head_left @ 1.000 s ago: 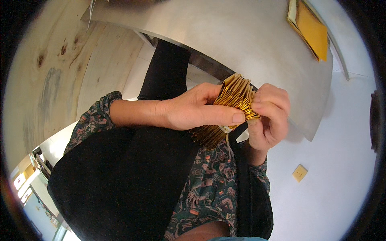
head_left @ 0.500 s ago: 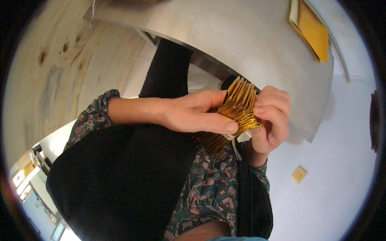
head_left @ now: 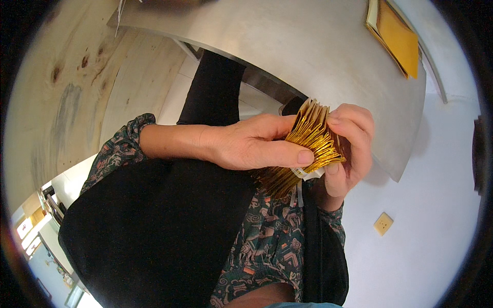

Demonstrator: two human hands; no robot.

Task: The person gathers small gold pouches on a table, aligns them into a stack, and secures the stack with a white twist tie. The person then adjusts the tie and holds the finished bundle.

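A thick bundle of folded gold foil paper [head_left: 314, 137] is held up in front of my chest, its layers fanned apart along the upper side. My left hand [head_left: 257, 143] grips it round the middle, the thumb lying across the folds. A pale band [head_left: 302, 173] shows below that thumb, and more gold folds hang beneath it. On the right, my right hand [head_left: 350, 146] has its curled fingers and thumb at the outermost folds, pinching the bundle's right edge. The far side of the bundle is hidden by my hands.
A grey metal-topped table [head_left: 287, 41] curves beyond my hands. A stack of yellow paper [head_left: 396, 43] lies at its far right. Pale wooden board [head_left: 77, 97] stands at the left. A wall socket [head_left: 383, 224] is on the white wall at right.
Both hands and the gold bundle have shifted slightly right. My right fingers have changed their place on the edge folds, and more of the pale band shows.
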